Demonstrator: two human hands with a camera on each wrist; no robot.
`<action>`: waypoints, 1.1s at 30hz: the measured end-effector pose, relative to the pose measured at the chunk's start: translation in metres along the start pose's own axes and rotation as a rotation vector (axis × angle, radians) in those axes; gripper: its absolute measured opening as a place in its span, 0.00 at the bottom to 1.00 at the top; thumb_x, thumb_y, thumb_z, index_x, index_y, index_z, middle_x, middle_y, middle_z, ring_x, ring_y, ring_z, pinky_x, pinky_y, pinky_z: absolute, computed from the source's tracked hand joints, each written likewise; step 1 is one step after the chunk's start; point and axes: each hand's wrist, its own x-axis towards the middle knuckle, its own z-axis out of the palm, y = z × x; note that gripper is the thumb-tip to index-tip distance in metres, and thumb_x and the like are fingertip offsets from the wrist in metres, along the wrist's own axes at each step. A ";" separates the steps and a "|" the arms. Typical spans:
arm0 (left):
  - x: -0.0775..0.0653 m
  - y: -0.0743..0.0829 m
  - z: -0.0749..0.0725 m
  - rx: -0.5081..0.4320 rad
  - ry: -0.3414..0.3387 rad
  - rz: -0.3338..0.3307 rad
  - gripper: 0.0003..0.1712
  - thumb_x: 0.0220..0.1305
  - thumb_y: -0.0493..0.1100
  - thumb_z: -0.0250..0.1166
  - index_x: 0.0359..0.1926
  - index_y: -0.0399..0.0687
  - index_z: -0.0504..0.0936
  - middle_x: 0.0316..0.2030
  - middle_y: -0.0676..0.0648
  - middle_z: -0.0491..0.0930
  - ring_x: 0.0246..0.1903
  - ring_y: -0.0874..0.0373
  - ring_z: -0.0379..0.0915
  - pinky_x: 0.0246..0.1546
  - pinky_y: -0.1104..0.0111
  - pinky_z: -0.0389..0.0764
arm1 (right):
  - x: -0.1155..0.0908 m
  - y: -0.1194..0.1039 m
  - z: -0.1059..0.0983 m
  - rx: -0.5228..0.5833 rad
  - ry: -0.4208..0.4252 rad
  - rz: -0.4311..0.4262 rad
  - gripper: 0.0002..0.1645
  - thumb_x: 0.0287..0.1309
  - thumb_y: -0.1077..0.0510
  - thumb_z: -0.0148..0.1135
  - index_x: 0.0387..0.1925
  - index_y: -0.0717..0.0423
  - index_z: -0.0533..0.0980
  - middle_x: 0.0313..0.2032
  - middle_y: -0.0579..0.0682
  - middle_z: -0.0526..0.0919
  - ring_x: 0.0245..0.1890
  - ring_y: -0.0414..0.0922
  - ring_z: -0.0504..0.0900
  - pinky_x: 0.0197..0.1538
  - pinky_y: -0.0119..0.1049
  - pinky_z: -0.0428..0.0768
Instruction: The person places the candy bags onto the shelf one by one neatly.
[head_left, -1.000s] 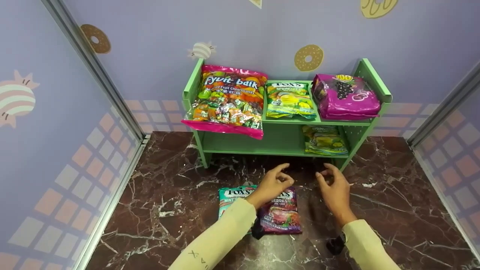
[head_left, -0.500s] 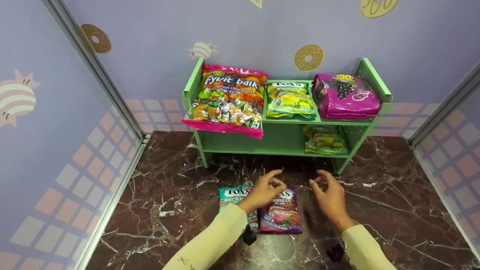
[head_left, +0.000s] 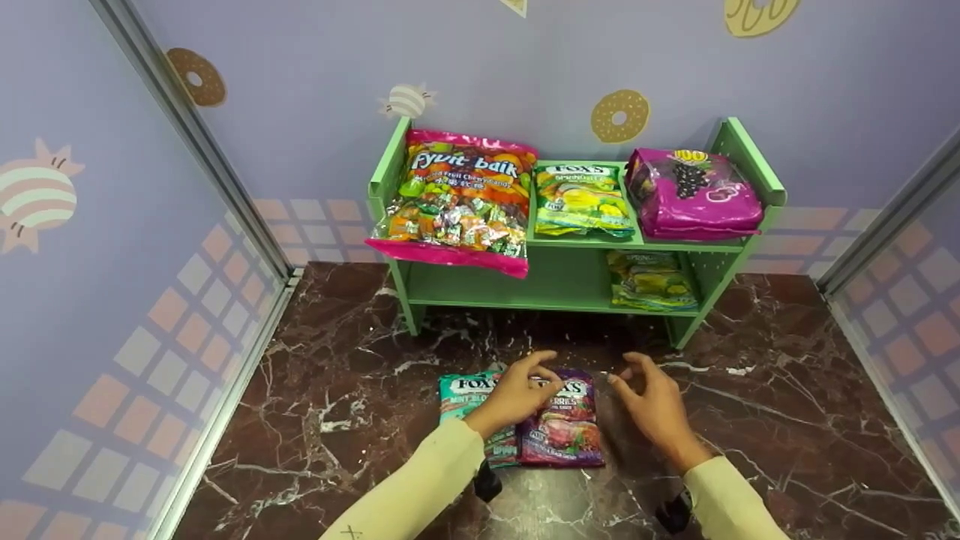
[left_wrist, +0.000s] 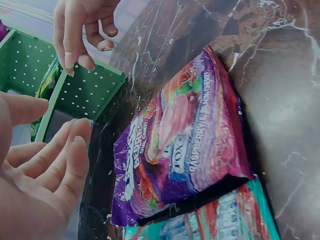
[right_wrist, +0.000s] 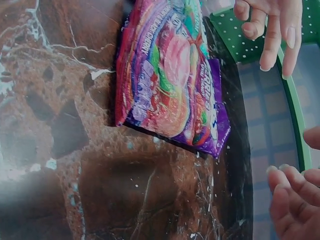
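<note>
Two Fox's candy bags lie side by side on the dark marble surface: a teal mint bag (head_left: 456, 405) on the left and a purple berries bag (head_left: 564, 435) on the right. Above them hovers my left hand (head_left: 517, 394), its fingers loosely bent with nothing in them, hiding part of both bags in the head view. My right hand (head_left: 656, 405) is held just right of the purple bag, fingers relaxed and holding nothing. In the left wrist view the purple bag (left_wrist: 180, 145) shows whole, apart from the fingers.
Behind the hands stands a green two-tier shelf (head_left: 502, 289). Its top carries a large Fyuit baik candy bag (head_left: 469, 199), a yellow-green Fox's bag (head_left: 581, 201) and a magenta bag (head_left: 697, 195). Another yellow-green bag (head_left: 651, 281) lies on the lower tier. Patterned walls close both sides.
Both hands have drawn back from the shelf toward the person. The left hand has also shifted left, uncovering more of the purple bag; the right hand has moved slightly left.
</note>
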 end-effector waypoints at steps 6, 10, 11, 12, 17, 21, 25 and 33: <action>-0.008 -0.004 -0.003 0.039 0.001 0.008 0.29 0.66 0.42 0.62 0.67 0.48 0.68 0.44 0.46 0.83 0.27 0.49 0.79 0.24 0.72 0.74 | -0.005 0.000 0.005 -0.029 -0.077 0.019 0.26 0.57 0.54 0.68 0.55 0.58 0.74 0.36 0.51 0.83 0.35 0.45 0.80 0.43 0.42 0.76; -0.012 -0.008 -0.004 0.020 -0.003 -0.013 0.29 0.66 0.41 0.62 0.67 0.48 0.68 0.43 0.46 0.83 0.32 0.38 0.81 0.25 0.69 0.77 | -0.008 0.001 0.009 -0.038 -0.094 0.022 0.26 0.56 0.54 0.69 0.55 0.59 0.74 0.34 0.50 0.83 0.33 0.42 0.79 0.41 0.39 0.76; -0.013 -0.009 -0.005 0.021 -0.001 -0.015 0.29 0.66 0.41 0.62 0.67 0.48 0.68 0.43 0.45 0.83 0.33 0.37 0.81 0.26 0.68 0.79 | -0.009 0.001 0.010 -0.039 -0.099 0.021 0.26 0.56 0.54 0.69 0.55 0.59 0.75 0.34 0.49 0.83 0.32 0.41 0.79 0.40 0.38 0.76; -0.014 -0.010 -0.005 0.022 0.000 -0.019 0.29 0.66 0.41 0.62 0.67 0.47 0.68 0.43 0.45 0.83 0.32 0.36 0.81 0.27 0.66 0.80 | -0.010 0.001 0.011 -0.040 -0.104 0.020 0.26 0.55 0.55 0.69 0.54 0.59 0.75 0.33 0.49 0.82 0.31 0.41 0.79 0.40 0.37 0.76; -0.018 -0.015 -0.006 0.044 0.010 -0.019 0.29 0.65 0.41 0.62 0.66 0.46 0.68 0.42 0.44 0.84 0.31 0.35 0.81 0.31 0.63 0.82 | -0.015 0.001 0.015 -0.026 -0.137 0.032 0.25 0.55 0.56 0.70 0.54 0.60 0.75 0.32 0.49 0.82 0.31 0.41 0.80 0.38 0.36 0.76; -0.022 -0.020 -0.008 0.066 0.013 -0.019 0.28 0.65 0.40 0.62 0.66 0.44 0.68 0.40 0.44 0.85 0.29 0.38 0.81 0.30 0.69 0.80 | -0.019 0.001 0.018 -0.013 -0.178 0.053 0.27 0.55 0.55 0.70 0.54 0.61 0.74 0.33 0.49 0.82 0.33 0.41 0.82 0.38 0.36 0.78; -0.027 -0.025 -0.009 0.103 0.024 -0.031 0.28 0.65 0.40 0.62 0.65 0.44 0.69 0.38 0.46 0.85 0.26 0.45 0.81 0.28 0.70 0.79 | -0.023 0.002 0.021 0.006 -0.213 0.064 0.27 0.54 0.56 0.70 0.53 0.63 0.74 0.32 0.49 0.82 0.33 0.42 0.84 0.36 0.35 0.79; -0.034 -0.028 -0.010 0.244 0.044 -0.051 0.29 0.65 0.44 0.63 0.65 0.41 0.69 0.38 0.48 0.84 0.28 0.55 0.80 0.36 0.62 0.80 | -0.026 0.003 0.025 0.024 -0.240 0.092 0.29 0.53 0.57 0.71 0.53 0.68 0.74 0.33 0.52 0.83 0.35 0.46 0.85 0.35 0.35 0.81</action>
